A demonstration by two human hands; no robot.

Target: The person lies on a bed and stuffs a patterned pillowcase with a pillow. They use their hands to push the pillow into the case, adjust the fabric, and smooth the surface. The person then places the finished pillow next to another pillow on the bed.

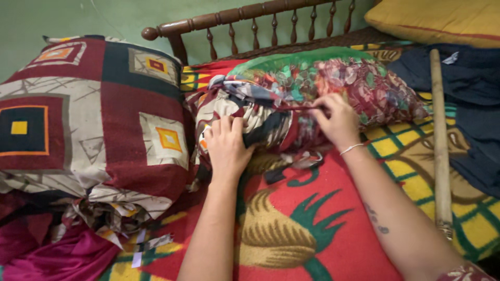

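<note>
Pillow (312, 88), floral and lying across the red blanket (323, 234) beside a checked cushion (94, 114), is where we see both hands: the left hand (226, 148) gripping its open cover end, fingers curled, the right hand (338, 122) pinching the fabric.

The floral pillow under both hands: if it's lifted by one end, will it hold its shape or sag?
The floral pillow will probably sag: the left hand dents its bunched end, and the right hand pinches loose cover. It looks light for its bulk. On the red blanket it should drag, not slide.
</note>
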